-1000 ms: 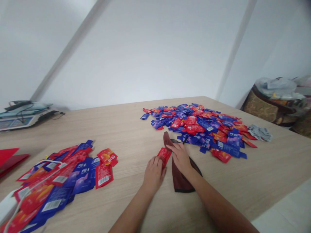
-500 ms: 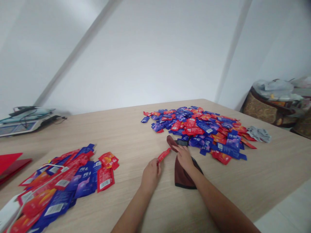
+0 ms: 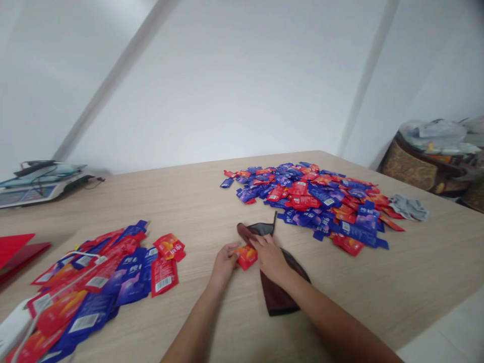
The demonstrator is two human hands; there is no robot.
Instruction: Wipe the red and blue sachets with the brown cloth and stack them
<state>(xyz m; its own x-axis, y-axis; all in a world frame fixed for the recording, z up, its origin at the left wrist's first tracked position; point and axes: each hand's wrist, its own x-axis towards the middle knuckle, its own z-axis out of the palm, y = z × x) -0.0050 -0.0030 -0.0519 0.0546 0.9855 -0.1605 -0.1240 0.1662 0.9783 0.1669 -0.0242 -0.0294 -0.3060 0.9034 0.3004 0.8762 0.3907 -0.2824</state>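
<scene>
My left hand (image 3: 222,267) pinches the left edge of a small red-and-orange packet (image 3: 247,258), its printed face turned up. My right hand (image 3: 270,259) is closed on a brown cloth item with black edging (image 3: 275,295). A folded brown flap of it sticks out past the right fingertips, close to the packet's right side. Its lower part spreads on the table under my right wrist, and a dark grey part shows beyond the fingers. Whether the right fingers also touch the packet I cannot tell.
Beyond my right hand lies a wide heap of red and blue packets (image 3: 302,194), with a grey cloth (image 3: 409,207) at its right end. More packets (image 3: 126,277) lie at left, some under a white cord. A scale (image 3: 36,191) and red folders (image 3: 17,254) stand farther left.
My left hand has turned the packet from edge-on to face up. My right hand has moved left with the brown cloth item, bringing it up to the packet.
</scene>
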